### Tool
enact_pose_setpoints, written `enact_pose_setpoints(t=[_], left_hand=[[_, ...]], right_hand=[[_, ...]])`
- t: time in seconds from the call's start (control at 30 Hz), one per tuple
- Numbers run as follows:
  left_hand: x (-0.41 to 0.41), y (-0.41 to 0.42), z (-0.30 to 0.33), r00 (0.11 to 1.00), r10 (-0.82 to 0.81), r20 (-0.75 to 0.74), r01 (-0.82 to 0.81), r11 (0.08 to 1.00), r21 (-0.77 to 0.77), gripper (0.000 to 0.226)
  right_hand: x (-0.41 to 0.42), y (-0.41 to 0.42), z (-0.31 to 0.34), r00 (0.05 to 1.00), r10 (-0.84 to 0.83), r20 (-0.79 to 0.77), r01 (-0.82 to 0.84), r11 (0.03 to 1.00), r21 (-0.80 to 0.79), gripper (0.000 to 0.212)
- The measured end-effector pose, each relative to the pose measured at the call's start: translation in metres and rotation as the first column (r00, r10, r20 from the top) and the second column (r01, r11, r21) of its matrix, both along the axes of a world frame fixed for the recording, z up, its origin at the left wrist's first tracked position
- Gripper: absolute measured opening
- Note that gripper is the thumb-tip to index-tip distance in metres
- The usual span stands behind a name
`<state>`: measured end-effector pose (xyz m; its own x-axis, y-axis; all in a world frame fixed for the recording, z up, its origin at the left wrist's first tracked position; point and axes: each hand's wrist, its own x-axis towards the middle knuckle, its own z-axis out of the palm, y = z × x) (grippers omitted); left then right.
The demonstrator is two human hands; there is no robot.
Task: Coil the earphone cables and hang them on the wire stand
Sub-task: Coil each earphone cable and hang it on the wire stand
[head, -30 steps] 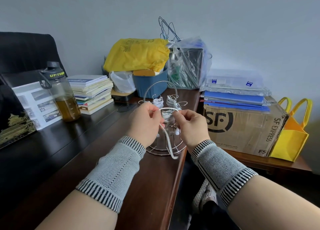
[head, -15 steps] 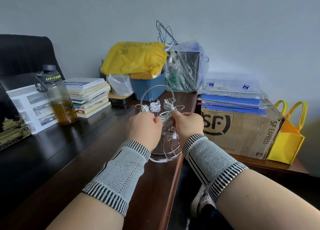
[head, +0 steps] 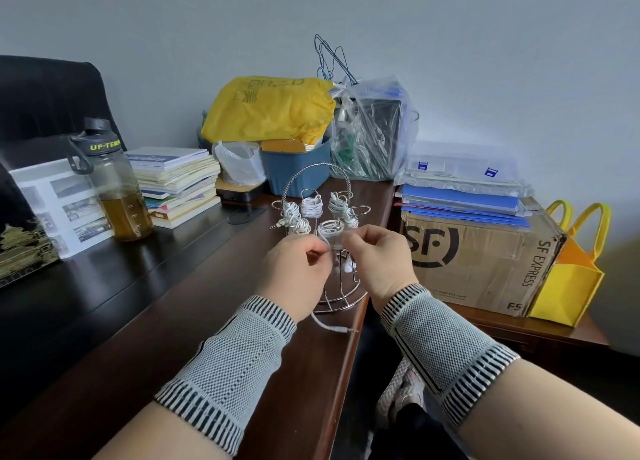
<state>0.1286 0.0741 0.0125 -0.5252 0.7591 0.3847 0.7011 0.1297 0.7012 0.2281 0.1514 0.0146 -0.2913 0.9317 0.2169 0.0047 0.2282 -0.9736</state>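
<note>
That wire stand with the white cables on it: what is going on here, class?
A person is working at a dark desk. Both hands, left hand and right hand, pinch a white earphone cable in front of the wire stand. Several coiled bundles already hang on the stand's loops. This cable is not yet coiled: its plug end trails on the desk near the edge.

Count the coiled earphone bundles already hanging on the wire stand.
5 earphone bundles: two left, one rear centre, two right. The left hand and right hand may hide more.
</note>
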Motion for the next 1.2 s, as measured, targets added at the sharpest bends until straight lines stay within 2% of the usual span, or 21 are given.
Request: enact_pose_setpoints(t=[0.1,0.3,0.5,0.63,0.7,0.83,1.0,1.1,1.2], left_hand=[[0.004,0.003,-0.003,1.0,0.026,0.015,-0.026,1.0,0.009,0.01],[0.004,0.009,-0.013,0.995,0.024,0.098,-0.031,0.997,0.075,0.009],[0.003,0.01,-0.016,0.991,-0.006,0.137,-0.007,0.995,0.097,0.03],[0.006,0.005,-0.014,0.99,0.054,0.133,-0.072,0.988,0.134,0.016],[0.009,0.002,-0.009,0.987,0.122,0.105,-0.138,0.977,0.163,0.019],[0.013,0.003,-0.001,0.988,0.144,0.051,-0.15,0.976,0.156,0.033],[0.015,0.008,-0.001,0.987,0.159,0.004,-0.158,0.983,0.089,0.037],[0.017,0.012,0.0,0.987,0.157,0.027,-0.159,0.985,0.066,0.038],[0.019,0.017,-0.001,0.979,0.168,0.113,-0.18,0.977,0.113,0.036]], right_hand=[[0.001,-0.006,0.001,0.997,0.068,0.042,-0.072,0.994,0.084,0.025],[-0.007,0.003,-0.001,0.974,0.072,0.213,-0.109,0.98,0.165,0.015],[-0.006,0.001,0.007,0.971,0.038,0.237,-0.076,0.985,0.154,0.015],[-0.01,0.002,0.005,0.973,0.03,0.229,-0.064,0.988,0.143,0.016],[-0.011,0.004,0.003,0.973,0.008,0.229,-0.046,0.986,0.16,0.017],[-0.007,0.005,-0.002,0.961,-0.017,0.277,-0.052,0.969,0.24,0.019],[-0.003,0.006,-0.006,0.954,-0.056,0.295,-0.051,0.938,0.343,0.015],[-0.002,0.006,-0.007,0.945,-0.092,0.313,-0.05,0.907,0.418,0.014],[-0.001,0.007,-0.008,0.935,-0.12,0.335,-0.052,0.886,0.462,0.011]])
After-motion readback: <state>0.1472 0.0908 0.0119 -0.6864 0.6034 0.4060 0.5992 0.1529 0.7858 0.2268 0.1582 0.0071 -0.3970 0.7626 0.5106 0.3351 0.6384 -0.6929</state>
